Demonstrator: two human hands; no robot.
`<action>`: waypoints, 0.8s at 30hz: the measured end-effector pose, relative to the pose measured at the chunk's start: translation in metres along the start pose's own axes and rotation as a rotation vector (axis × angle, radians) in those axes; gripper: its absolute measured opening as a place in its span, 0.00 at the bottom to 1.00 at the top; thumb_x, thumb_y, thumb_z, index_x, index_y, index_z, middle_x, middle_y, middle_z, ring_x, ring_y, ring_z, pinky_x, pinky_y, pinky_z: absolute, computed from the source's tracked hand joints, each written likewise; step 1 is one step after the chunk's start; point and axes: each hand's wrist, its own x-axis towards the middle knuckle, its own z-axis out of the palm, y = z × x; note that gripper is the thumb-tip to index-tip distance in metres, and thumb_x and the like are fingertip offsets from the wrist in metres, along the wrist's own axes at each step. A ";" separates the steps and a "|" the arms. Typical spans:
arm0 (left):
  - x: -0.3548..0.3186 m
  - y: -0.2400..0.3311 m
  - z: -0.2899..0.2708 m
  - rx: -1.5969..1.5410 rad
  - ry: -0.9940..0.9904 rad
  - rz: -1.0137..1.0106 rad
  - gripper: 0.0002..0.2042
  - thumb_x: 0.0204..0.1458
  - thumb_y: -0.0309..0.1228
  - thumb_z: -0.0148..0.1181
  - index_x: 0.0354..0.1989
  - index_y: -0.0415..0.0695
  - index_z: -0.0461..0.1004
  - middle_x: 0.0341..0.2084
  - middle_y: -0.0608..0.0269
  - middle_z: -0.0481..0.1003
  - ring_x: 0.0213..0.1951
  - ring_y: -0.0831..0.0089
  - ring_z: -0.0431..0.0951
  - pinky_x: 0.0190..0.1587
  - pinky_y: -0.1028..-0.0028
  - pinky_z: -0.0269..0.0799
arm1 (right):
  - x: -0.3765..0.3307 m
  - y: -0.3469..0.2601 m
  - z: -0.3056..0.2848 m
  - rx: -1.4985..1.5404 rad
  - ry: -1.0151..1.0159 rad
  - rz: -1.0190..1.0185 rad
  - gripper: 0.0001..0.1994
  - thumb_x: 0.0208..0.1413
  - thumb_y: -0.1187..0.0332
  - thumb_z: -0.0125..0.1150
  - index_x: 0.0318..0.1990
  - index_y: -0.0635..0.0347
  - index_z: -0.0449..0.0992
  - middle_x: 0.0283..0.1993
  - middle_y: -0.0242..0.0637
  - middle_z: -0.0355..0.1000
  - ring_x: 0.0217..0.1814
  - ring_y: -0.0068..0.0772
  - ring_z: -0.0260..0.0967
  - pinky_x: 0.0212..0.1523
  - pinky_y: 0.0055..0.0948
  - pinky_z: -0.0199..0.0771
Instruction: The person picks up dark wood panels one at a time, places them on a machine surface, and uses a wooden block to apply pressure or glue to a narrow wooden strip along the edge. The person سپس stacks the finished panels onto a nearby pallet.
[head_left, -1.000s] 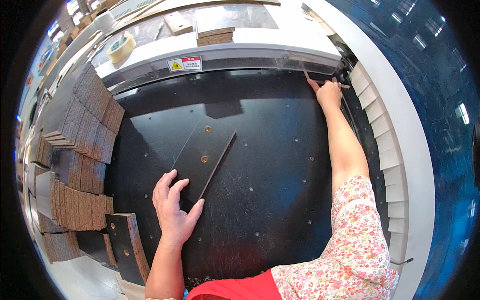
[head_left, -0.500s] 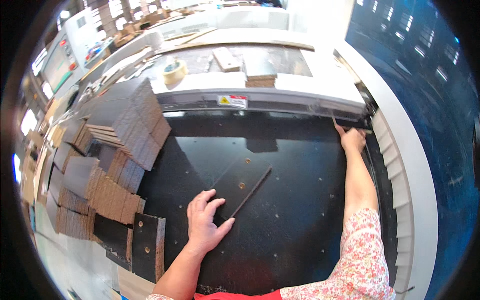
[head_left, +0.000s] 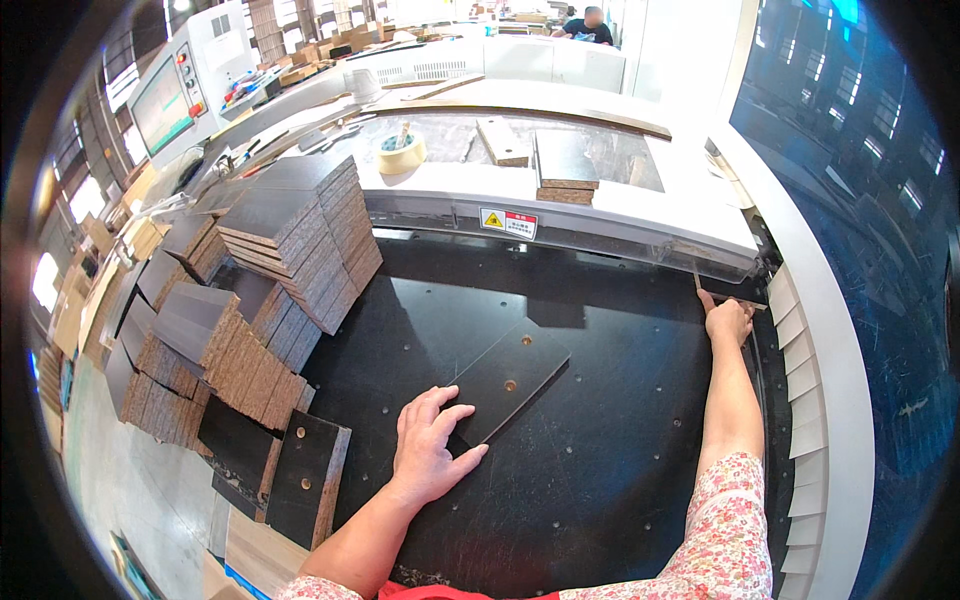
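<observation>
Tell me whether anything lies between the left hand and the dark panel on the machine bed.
Nothing does: the left hand already rests its fingertips on the near corner of the dark panel, which lies flat on the black bed.

**Open middle, crowded left edge**

The black surface (head_left: 620, 440) lies open between the 2 hands, with only 1 flat panel (head_left: 510, 380) on it. Stacked boards (head_left: 290, 240) wall the left side; the white machine housing (head_left: 560, 215) overhangs the far edge.

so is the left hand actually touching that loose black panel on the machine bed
Touching. In the head view the left hand lies flat with its fingers over the near corner of the black panel, no gap showing between them.
</observation>
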 end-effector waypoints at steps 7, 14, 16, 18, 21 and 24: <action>0.006 -0.002 0.006 -0.022 0.040 0.045 0.27 0.38 0.35 0.75 0.50 0.46 0.75 0.60 0.52 0.69 0.63 0.51 0.66 0.65 0.55 0.59 | 0.026 0.025 0.027 -0.032 0.176 -0.090 0.50 0.49 0.24 0.52 0.57 0.69 0.76 0.68 0.67 0.61 0.75 0.62 0.52 0.71 0.50 0.55; -0.004 -0.005 0.010 -0.034 0.111 -0.011 0.30 0.39 0.35 0.76 0.53 0.46 0.72 0.59 0.53 0.68 0.62 0.53 0.66 0.64 0.57 0.62 | -0.057 0.003 0.036 0.252 0.238 -0.455 0.33 0.56 0.42 0.62 0.48 0.73 0.76 0.58 0.58 0.71 0.59 0.61 0.69 0.60 0.50 0.68; 0.003 -0.006 0.012 -0.069 0.109 -0.015 0.30 0.38 0.35 0.76 0.53 0.45 0.72 0.59 0.54 0.68 0.62 0.53 0.66 0.64 0.57 0.62 | -0.103 -0.003 0.048 0.330 0.312 -0.717 0.35 0.56 0.50 0.66 0.57 0.78 0.71 0.66 0.58 0.65 0.69 0.59 0.60 0.71 0.44 0.57; -0.003 -0.012 0.010 -0.094 0.145 -0.001 0.31 0.37 0.33 0.76 0.54 0.45 0.72 0.57 0.54 0.68 0.61 0.54 0.68 0.62 0.58 0.65 | -0.176 -0.027 0.022 0.356 0.305 -1.033 0.31 0.49 0.58 0.72 0.54 0.74 0.73 0.69 0.56 0.61 0.72 0.55 0.57 0.71 0.44 0.56; -0.003 -0.008 0.007 -0.180 0.165 0.032 0.32 0.36 0.30 0.76 0.55 0.45 0.71 0.56 0.55 0.69 0.59 0.55 0.70 0.61 0.61 0.68 | -0.242 -0.039 -0.011 0.174 0.360 -1.366 0.25 0.41 0.58 0.75 0.48 0.58 0.78 0.71 0.40 0.61 0.77 0.39 0.51 0.75 0.49 0.44; -0.002 -0.004 0.004 -0.331 0.114 0.110 0.32 0.36 0.30 0.76 0.55 0.45 0.71 0.55 0.56 0.69 0.59 0.57 0.70 0.62 0.62 0.68 | -0.267 -0.042 -0.024 0.170 0.466 -1.558 0.13 0.48 0.62 0.70 0.41 0.52 0.78 0.65 0.31 0.67 0.72 0.31 0.58 0.72 0.41 0.51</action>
